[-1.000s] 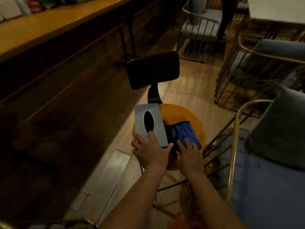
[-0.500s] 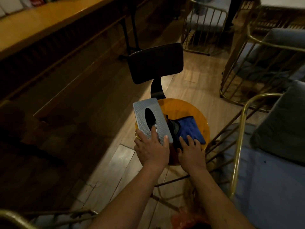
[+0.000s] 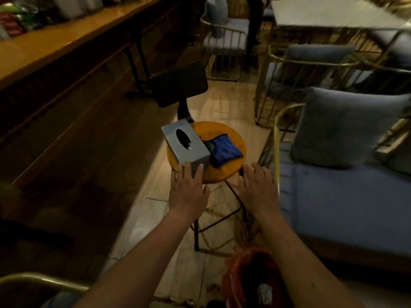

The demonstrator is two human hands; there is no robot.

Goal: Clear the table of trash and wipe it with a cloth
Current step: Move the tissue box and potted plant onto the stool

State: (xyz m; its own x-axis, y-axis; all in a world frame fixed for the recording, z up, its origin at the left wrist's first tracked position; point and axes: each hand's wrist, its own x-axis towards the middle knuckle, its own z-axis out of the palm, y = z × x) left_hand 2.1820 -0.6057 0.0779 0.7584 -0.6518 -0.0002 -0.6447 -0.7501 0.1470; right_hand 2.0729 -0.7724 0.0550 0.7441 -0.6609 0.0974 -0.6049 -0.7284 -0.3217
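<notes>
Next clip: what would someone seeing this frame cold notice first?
Probably the round orange stool seat at centre, bright against the dim room, carrying a grey tissue box on its left side and a blue cloth right beside the box. Next, the two bare hands: the left hand touches the box's near corner with its fingertips, and the right hand is spread at the seat's near right edge, holding nothing.
</notes>
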